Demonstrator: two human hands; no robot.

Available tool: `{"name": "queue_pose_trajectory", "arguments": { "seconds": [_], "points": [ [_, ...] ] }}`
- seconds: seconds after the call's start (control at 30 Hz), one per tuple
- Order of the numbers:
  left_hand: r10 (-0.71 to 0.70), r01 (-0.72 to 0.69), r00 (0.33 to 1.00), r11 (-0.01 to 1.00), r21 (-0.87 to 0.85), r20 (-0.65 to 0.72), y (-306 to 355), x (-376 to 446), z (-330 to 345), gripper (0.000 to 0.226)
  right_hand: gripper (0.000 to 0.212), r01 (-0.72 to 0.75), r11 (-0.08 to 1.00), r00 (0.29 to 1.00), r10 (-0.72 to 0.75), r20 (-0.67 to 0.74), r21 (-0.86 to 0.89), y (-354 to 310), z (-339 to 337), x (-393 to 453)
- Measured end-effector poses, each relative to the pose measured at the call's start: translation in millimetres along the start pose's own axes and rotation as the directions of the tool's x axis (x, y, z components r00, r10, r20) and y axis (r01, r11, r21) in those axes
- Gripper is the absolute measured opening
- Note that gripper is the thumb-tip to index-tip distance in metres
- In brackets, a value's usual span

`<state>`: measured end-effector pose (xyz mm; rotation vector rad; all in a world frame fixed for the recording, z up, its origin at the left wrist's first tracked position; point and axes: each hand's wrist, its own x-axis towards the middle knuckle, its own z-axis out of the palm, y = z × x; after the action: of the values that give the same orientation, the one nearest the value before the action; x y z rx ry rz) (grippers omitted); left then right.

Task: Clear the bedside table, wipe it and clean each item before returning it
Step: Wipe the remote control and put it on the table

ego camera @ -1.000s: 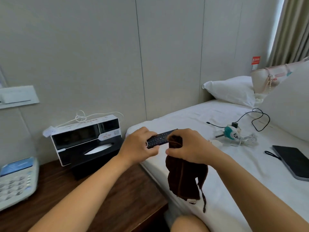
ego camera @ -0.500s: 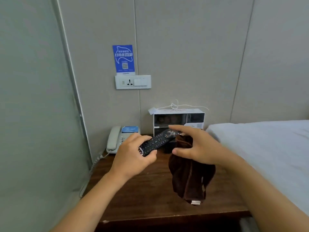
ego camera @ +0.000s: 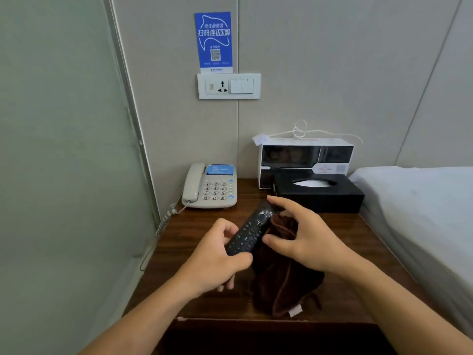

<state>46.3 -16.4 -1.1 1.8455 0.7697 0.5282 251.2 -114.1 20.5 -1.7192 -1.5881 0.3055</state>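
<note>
Remote (ego camera: pixel 249 233) held over the counter (ego camera: pixel 194 242), left hand (ego camera: pixel 217 260) grasping its near end, right hand (ego camera: pixel 302 239) pinching the cloth (ego camera: pixel 281 283) against its side. Risk: a loose one-ended grip could let it slip and drop. Behind stand the phone (ego camera: pixel 211 187) and tissue box (ego camera: pixel 320 194).

Soft, even indoor light, moderately bright, without hard shadows. The wide lens bows the wall panels (ego camera: pixel 332 73) near the edges. A faint sheen lies on the wooden tabletop (ego camera: pixel 194 231); detail is slightly soft.
</note>
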Motion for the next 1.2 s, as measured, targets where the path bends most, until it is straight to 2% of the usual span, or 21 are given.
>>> {"name": "queue_pose_trajectory", "arguments": {
  "seconds": [0.1, 0.13, 0.23, 0.3, 0.37, 0.4, 0.5, 0.6, 0.67, 0.77, 0.87, 1.0, 1.07, 1.13, 1.2],
  "points": [
    [-0.082, 0.095, 0.994, 0.971, -0.221, 0.068, -6, 0, 15, 0.044, 0.082, -0.038, 0.999, 0.999, 0.039, 0.031, -0.030, 5, -5, 1],
    [-0.100, 0.119, 0.991, 0.955, -0.270, 0.083, -7, 1, 18, 0.046, 0.075, -0.050, 0.998, 0.999, 0.050, -0.005, -0.046, 10, -8, 3],
    [-0.114, 0.144, 0.988, 0.915, -0.376, 0.102, -8, 5, 18, 0.045, 0.044, -0.139, 0.990, 0.961, 0.131, -0.243, -0.018, 26, -20, 8],
    [-0.107, 0.154, 0.986, 0.887, -0.435, 0.130, -8, 8, 17, 0.047, 0.037, -0.234, 0.967, 0.927, 0.254, -0.277, 0.105, 33, -30, 10],
    [-0.101, 0.166, 0.982, 0.864, -0.476, 0.160, -10, 12, 17, 0.053, 0.032, -0.303, 0.930, 0.929, 0.337, -0.152, 0.209, 39, -36, 9],
    [-0.100, 0.175, 0.980, 0.850, -0.497, 0.174, -11, 13, 17, 0.055, 0.032, -0.313, 0.929, 0.940, 0.333, -0.075, 0.196, 40, -36, 9],
    [-0.086, 0.194, 0.974, 0.792, -0.579, 0.209, -12, 18, 15, 0.048, 0.043, -0.202, 0.971, 0.967, 0.218, 0.131, -0.126, 48, -23, 4],
    [-0.078, 0.209, 0.972, 0.719, -0.663, 0.222, -7, 21, 14, 0.034, 0.071, -0.076, 0.942, 0.925, 0.190, 0.330, -0.328, 50, -5, -3],
    [-0.111, 0.244, 0.967, 0.677, -0.695, 0.231, -8, 24, 15, 0.034, 0.083, -0.023, 0.900, 0.938, 0.170, 0.301, -0.436, 55, 3, -5],
    [-0.137, 0.278, 0.958, 0.651, -0.707, 0.251, -14, 26, 16, 0.035, 0.067, 0.029, 0.852, 0.934, 0.163, 0.318, -0.522, 54, 12, -4],
    [-0.142, 0.293, 0.953, 0.649, -0.702, 0.268, -18, 25, 15, 0.032, 0.064, 0.118, 0.831, 0.920, 0.115, 0.375, -0.544, 55, 20, -8],
    [-0.152, 0.320, 0.945, 0.607, -0.727, 0.289, -21, 27, 11, 0.034, 0.059, 0.198, 0.867, 0.944, -0.044, 0.326, -0.458, 52, 30, -11],
    [-0.139, 0.310, 0.948, 0.595, -0.741, 0.285, -23, 27, 10, 0.034, 0.059, 0.169, 0.912, 0.965, -0.076, 0.249, -0.373, 52, 30, -6],
    [-0.138, 0.302, 0.951, 0.596, -0.744, 0.275, -26, 29, 7, 0.031, 0.054, 0.093, 0.964, 0.996, -0.087, 0.035, -0.248, 51, 24, 1],
    [-0.145, 0.296, 0.954, 0.601, -0.743, 0.263, -31, 34, 7, 0.029, 0.048, 0.035, 0.995, 0.969, -0.058, -0.240, -0.097, 46, 21, 6]
  ]
}}
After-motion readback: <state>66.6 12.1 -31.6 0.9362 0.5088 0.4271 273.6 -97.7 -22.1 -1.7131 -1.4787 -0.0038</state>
